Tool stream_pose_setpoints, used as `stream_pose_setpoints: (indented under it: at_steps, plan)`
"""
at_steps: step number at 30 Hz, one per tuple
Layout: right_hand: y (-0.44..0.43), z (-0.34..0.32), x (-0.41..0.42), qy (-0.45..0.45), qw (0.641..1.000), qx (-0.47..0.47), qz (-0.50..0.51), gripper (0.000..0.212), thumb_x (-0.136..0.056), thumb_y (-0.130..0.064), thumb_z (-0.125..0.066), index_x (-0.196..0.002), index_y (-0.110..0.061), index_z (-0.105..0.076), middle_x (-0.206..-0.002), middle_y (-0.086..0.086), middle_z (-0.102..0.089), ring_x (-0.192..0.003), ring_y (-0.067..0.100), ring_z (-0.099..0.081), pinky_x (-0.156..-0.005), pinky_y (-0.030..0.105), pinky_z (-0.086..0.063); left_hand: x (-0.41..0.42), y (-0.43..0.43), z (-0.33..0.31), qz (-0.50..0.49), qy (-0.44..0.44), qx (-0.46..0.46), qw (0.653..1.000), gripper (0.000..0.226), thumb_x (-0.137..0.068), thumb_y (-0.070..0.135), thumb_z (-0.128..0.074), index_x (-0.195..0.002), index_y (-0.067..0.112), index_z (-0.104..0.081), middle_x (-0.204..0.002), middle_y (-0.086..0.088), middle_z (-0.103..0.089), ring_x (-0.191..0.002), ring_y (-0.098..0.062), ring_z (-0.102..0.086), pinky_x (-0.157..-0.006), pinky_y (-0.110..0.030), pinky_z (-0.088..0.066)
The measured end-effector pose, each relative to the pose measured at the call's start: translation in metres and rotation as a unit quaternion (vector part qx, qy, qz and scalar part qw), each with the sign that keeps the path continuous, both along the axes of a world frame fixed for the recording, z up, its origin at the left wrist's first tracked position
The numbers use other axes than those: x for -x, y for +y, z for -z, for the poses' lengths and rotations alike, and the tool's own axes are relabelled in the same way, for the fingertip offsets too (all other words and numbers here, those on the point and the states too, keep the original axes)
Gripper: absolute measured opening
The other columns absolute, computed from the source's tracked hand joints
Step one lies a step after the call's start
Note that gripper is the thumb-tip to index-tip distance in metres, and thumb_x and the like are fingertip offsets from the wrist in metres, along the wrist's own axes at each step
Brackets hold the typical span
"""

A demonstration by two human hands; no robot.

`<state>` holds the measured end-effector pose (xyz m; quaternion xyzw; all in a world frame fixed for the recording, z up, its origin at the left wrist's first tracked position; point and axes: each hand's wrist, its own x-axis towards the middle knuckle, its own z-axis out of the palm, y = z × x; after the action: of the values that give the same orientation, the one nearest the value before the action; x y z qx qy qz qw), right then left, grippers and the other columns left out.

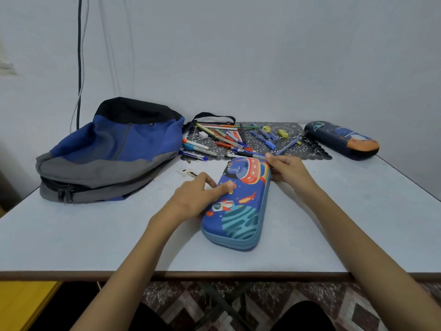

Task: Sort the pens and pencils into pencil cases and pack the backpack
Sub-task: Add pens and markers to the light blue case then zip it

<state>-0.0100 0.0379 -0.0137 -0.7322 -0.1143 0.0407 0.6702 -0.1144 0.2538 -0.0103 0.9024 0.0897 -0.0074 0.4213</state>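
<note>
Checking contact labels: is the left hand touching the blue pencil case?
Touching. Head view shows the left hand with its thumb lying on the blue pencil case.

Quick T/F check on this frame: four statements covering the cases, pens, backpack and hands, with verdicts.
1. The blue pencil case lies closed on the table. True.
2. The dark pencil case sits inside the backpack. False: it lies on the table at the right end of the mat, apart from the backpack.
3. Pens lie loose on the mat. True.
4. Both hands are off the blue pencil case. False: the left hand rests on it and the right hand grips its far end.
</note>
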Motion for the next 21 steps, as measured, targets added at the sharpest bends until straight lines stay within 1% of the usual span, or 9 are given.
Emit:
stream_pose_setpoints:
  at_steps: [2, 4, 7, 10, 12, 14, 15, 17, 21]
  plan:
    - [0.005, -0.001, 0.006, 0.025, 0.999, -0.028, -0.014, 0.034, -0.098, -0.027, -0.055, -0.103, 0.005, -0.066, -0.083, 0.011, -0.069, -0.062, 0.007, -0.066, -0.06, 0.016, -0.054, 0.004, -0.01, 0.007, 0.01, 0.014, 0.076, 0.997, 0.073, -0.066, 0.079, -0.062, -0.112, 0.023, -0.051, -0.091, -0.007, -0.073, -0.079, -0.027, -0.07, -0.065, -0.035, -0.056]
    - [0.009, -0.001, 0.011, 0.043, 0.998, -0.031, -0.027, 0.03, -0.097, -0.029, -0.055, -0.103, -0.003, -0.069, -0.085, 0.007, -0.073, -0.069, 0.009, -0.069, -0.064, 0.017, -0.056, 0.006, -0.017, 0.012, 0.025, 0.025, 0.149, 0.988, 0.067, -0.077, 0.068, -0.062, -0.123, 0.024, -0.042, -0.083, -0.006, -0.075, -0.071, -0.029, -0.07, -0.054, -0.031, -0.054]
    - [0.012, -0.001, 0.018, 0.055, 0.998, -0.018, -0.034, 0.025, -0.097, -0.035, -0.054, -0.098, -0.017, -0.071, -0.088, 0.0, -0.076, -0.078, 0.011, -0.071, -0.071, 0.018, -0.056, 0.006, -0.018, 0.016, 0.015, -0.003, 0.199, 0.98, 0.062, -0.083, 0.057, -0.063, -0.13, 0.028, -0.035, -0.089, -0.009, -0.072, -0.064, -0.023, -0.067, -0.049, -0.028, -0.051]
    - [0.014, -0.001, 0.027, 0.073, 0.996, -0.049, -0.029, 0.029, -0.098, -0.04, -0.05, -0.105, -0.02, -0.07, -0.098, -0.002, -0.075, -0.086, 0.008, -0.071, -0.078, 0.021, -0.055, 0.002, -0.022, 0.023, -0.041, -0.107, 0.245, 0.963, 0.056, -0.088, 0.043, -0.065, -0.135, 0.024, -0.04, -0.112, -0.005, -0.058, -0.09, -0.017, -0.067, -0.066, -0.035, -0.058]
    - [0.016, 0.001, 0.034, 0.097, 0.99, -0.098, -0.027, 0.03, -0.1, -0.04, -0.047, -0.106, -0.021, -0.069, -0.096, -0.004, -0.075, -0.084, 0.006, -0.07, -0.076, 0.021, -0.054, -0.002, -0.032, 0.026, -0.077, -0.117, 0.359, 0.923, 0.054, -0.088, 0.043, -0.065, -0.134, 0.028, -0.041, -0.126, -0.004, -0.054, -0.103, -0.019, -0.066, -0.08, -0.042, -0.059]
    - [0.017, 0.004, 0.042, 0.122, 0.981, -0.146, -0.03, 0.03, -0.101, -0.038, -0.043, -0.098, -0.023, -0.068, -0.083, -0.008, -0.075, -0.074, 0.004, -0.071, -0.064, 0.02, -0.055, -0.004, -0.044, 0.024, -0.089, -0.072, 0.47, 0.875, 0.048, -0.091, 0.049, -0.057, -0.132, 0.031, -0.041, -0.117, 0.002, -0.061, -0.091, -0.015, -0.072, -0.078, -0.041, -0.06]
    - [0.019, 0.005, 0.047, 0.134, 0.976, -0.168, -0.034, 0.031, -0.101, -0.039, -0.043, -0.095, -0.023, -0.068, -0.08, -0.007, -0.075, -0.071, 0.006, -0.071, -0.061, 0.021, -0.056, -0.007, -0.048, 0.025, -0.083, -0.044, 0.497, 0.862, 0.054, -0.09, 0.056, -0.055, -0.135, 0.028, -0.042, -0.115, 0.002, -0.065, -0.09, -0.017, -0.073, -0.079, -0.043, -0.06]
    - [0.022, 0.007, 0.056, 0.164, 0.967, -0.191, -0.05, 0.035, -0.098, -0.042, -0.047, -0.101, -0.017, -0.071, -0.09, 0.002, -0.076, -0.078, 0.016, -0.073, -0.067, 0.028, -0.059, -0.011, -0.057, 0.028, -0.072, -0.025, 0.506, 0.859, 0.064, -0.087, 0.063, -0.052, -0.136, 0.021, -0.05, -0.119, -0.008, -0.068, -0.098, -0.028, -0.071, -0.088, -0.051, -0.056]
    - [0.025, 0.002, 0.063, 0.185, 0.96, -0.201, -0.063, 0.043, -0.093, -0.045, -0.052, -0.114, -0.012, -0.069, -0.105, 0.013, -0.073, -0.087, 0.028, -0.071, -0.075, 0.036, -0.06, -0.012, -0.069, 0.026, -0.083, -0.043, 0.524, 0.847, 0.051, -0.096, 0.056, -0.043, -0.12, 0.017, -0.064, -0.109, -0.011, -0.072, -0.101, -0.032, -0.069, -0.094, -0.053, -0.052]
